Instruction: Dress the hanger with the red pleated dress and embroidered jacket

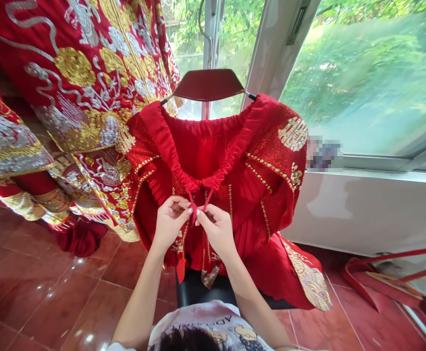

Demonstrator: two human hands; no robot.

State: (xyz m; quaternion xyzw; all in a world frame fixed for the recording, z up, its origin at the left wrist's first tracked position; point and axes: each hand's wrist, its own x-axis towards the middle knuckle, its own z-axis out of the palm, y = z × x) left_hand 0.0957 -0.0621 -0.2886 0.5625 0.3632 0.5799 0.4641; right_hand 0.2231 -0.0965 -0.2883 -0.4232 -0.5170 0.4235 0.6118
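Note:
A bright red garment (257,209) with gold beading and round gold embroidery hangs in front of me, its gathered band (169,153) dipping to a V at the front. Two thin ends of a red drawstring (194,210) come out at the bottom of that V and cross in a small knot or loop. My left hand (171,223) pinches the drawstring from the left side. On the other side my right hand (216,226) pinches it too, fingertips almost touching the left ones. The exact shape of the knot is partly hidden by my fingers.
A dark red hanger (209,85) carries the garment, above a black seat-like surface (194,290). Red robes (77,107) with gold and silver embroidery crowd the left. Windows (370,83) stand behind. A red metal frame (381,278) rests on the tiled floor (52,287) at right.

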